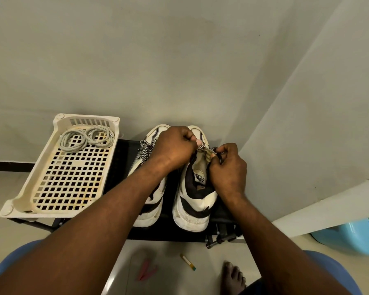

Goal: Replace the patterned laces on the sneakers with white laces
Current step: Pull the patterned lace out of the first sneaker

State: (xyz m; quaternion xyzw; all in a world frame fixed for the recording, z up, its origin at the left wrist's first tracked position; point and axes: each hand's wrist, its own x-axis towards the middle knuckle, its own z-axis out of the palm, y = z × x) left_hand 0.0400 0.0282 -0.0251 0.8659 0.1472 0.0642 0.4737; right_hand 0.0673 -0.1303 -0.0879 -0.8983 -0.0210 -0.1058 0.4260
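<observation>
Two white and black sneakers stand side by side, heels toward me, on a low black stand [170, 233]. The left sneaker [151, 201] still shows its black-and-white patterned lace [145, 149] near the tongue. Over the right sneaker [197, 199] both hands work at the tongue. My left hand [175, 149] pinches the patterned lace [208, 149] of that shoe. My right hand [228, 169] grips the same lace at the shoe's right edge. Coiled white laces [86, 137] lie in a cream basket.
The cream perforated basket [58, 201] sits on the stand's left end, against the wall. On the floor near me lie a pink item [146, 271] and a small yellow stick [188, 261]. My bare foot [232, 277] is at the bottom; a blue tub [354, 235] stands right.
</observation>
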